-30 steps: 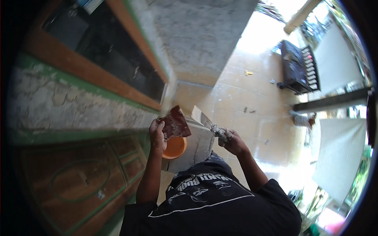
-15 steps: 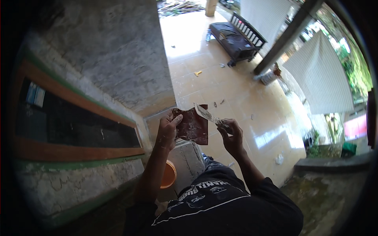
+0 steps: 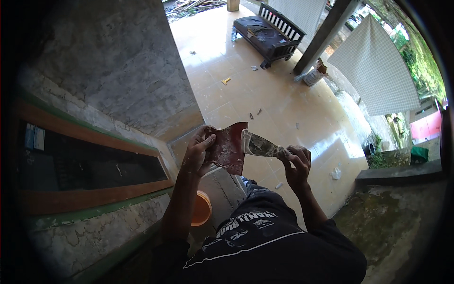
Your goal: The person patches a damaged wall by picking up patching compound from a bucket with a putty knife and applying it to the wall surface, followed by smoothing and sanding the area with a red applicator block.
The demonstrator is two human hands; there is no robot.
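My left hand (image 3: 196, 150) is closed on the left edge of a dark red flat sheet (image 3: 226, 150), thumb on top; pale smears cover its face and its lower edge looks ragged. My right hand (image 3: 298, 165) grips the handle of a putty knife (image 3: 264, 146) caked with dried residue. The knife's wide blade end meets the sheet's right edge, where a lump of white paste (image 3: 245, 140) sits. Fingers hide most of the handle.
Below my left forearm stands an orange bucket (image 3: 201, 211) by a concrete ledge (image 3: 224, 194). A grey plastered wall (image 3: 118, 61) and wood-framed window (image 3: 94, 156) flank my left. Ahead are a tiled floor (image 3: 231, 102) with scattered bits, a dark bench (image 3: 267, 35) and a post (image 3: 326, 38).
The putty knife has swung from slanting over the sheet's upper right corner to lying nearly level against its right edge. My right hand has moved rightward. The whole view has shifted slightly.
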